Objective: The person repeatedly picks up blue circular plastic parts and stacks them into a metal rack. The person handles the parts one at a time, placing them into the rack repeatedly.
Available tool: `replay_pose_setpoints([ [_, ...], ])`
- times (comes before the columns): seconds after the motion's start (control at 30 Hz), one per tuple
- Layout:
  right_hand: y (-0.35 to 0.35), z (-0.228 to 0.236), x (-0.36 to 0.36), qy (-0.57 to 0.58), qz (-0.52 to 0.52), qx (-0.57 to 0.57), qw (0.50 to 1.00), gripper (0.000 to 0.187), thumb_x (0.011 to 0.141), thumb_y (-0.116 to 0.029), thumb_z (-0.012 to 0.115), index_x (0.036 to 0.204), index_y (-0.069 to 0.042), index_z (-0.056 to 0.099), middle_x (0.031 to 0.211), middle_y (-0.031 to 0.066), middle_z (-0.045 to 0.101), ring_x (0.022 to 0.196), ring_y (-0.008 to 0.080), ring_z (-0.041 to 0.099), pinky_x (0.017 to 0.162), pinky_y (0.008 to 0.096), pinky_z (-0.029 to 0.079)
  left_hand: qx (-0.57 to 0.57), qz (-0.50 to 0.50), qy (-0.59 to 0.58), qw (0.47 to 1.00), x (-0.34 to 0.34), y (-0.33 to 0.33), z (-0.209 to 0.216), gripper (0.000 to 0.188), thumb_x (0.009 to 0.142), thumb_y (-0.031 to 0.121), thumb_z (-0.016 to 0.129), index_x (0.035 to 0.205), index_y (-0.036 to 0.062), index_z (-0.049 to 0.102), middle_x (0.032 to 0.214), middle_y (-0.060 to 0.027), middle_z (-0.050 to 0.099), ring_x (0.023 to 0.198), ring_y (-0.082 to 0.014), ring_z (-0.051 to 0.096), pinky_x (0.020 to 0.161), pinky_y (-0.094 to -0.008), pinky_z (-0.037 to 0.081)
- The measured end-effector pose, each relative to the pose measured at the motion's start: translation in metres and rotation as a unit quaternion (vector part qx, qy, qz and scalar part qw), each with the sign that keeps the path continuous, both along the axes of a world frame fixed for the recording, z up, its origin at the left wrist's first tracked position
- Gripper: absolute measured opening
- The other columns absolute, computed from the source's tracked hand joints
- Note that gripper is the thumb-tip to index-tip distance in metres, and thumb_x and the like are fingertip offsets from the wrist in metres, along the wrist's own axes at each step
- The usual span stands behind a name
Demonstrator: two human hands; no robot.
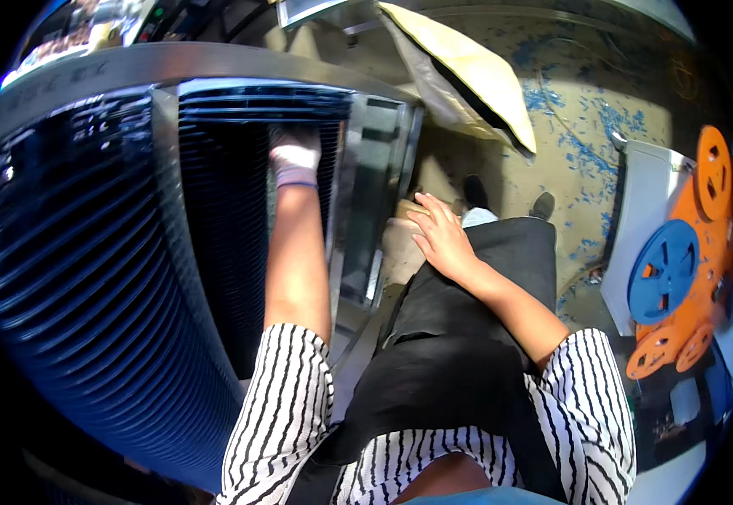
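My left hand (pixel 296 158), in a whitish glove with a purplish cuff, reaches forward into a dark slot of a metal-framed rack (pixel 168 168). Dark blue, closely ribbed walls (pixel 122 303) line the rack on both sides of my arm. The fingertips fade into shadow near the far ribbed wall, so what they touch cannot be made out. My right hand (pixel 445 242) is bare and rests by my knee on the black apron (pixel 501 269), its fingers stretched out and apart. Beside those fingers is a beige, box-like object (pixel 402 252), partly hidden.
A pale yellow, dark-edged sheet or bag (pixel 467 76) stands ahead. Blue scraps (pixel 581 126) litter the floor (pixel 551 177). To the right are a light grey cabinet (pixel 640 202), an orange reel (pixel 714 172) and a blue reel (pixel 665 269). A metal post (pixel 345 194) borders the rack.
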State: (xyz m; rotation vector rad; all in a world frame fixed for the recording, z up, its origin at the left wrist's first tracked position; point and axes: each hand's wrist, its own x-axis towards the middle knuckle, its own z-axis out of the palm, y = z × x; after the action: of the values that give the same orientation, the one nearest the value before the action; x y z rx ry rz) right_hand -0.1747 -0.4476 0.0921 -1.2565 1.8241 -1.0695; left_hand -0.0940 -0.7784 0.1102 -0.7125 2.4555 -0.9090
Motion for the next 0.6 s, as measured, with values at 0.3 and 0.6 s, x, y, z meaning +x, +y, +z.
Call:
replay_pose_setpoints([
  [0.3,0.144,-0.054,-0.115,0.032,-0.222,0.132,0.966,0.039,0.081,-0.013,0.064,0.119,-0.006,0.056,0.133,0.0138,0.048,0.126,0.034,0.042,0.104,0.0426,0.038,0.441,0.428,0.627,0.479,0.054,0.167,0.003,0.042,0.097,0.033,0.042,0.131,0.0099,0.036,0.132,-0.0113,0.045,0.122,-0.0242,0.042,0.103,-0.0349,0.031],
  [0.6,0.36,-0.109,-0.178,0.105,-0.737,0.299,0.597,0.071,0.078,-0.019,0.072,0.138,-0.005,0.036,0.146,0.0206,0.03,0.135,0.0371,0.03,0.111,0.044,0.026,0.67,0.55,0.283,0.411,0.046,0.301,-0.042,0.055,0.097,0.028,0.054,0.144,0.0065,0.036,0.123,-0.0026,0.055,0.097,-0.0092,0.05,0.086,-0.0225,0.038],
])
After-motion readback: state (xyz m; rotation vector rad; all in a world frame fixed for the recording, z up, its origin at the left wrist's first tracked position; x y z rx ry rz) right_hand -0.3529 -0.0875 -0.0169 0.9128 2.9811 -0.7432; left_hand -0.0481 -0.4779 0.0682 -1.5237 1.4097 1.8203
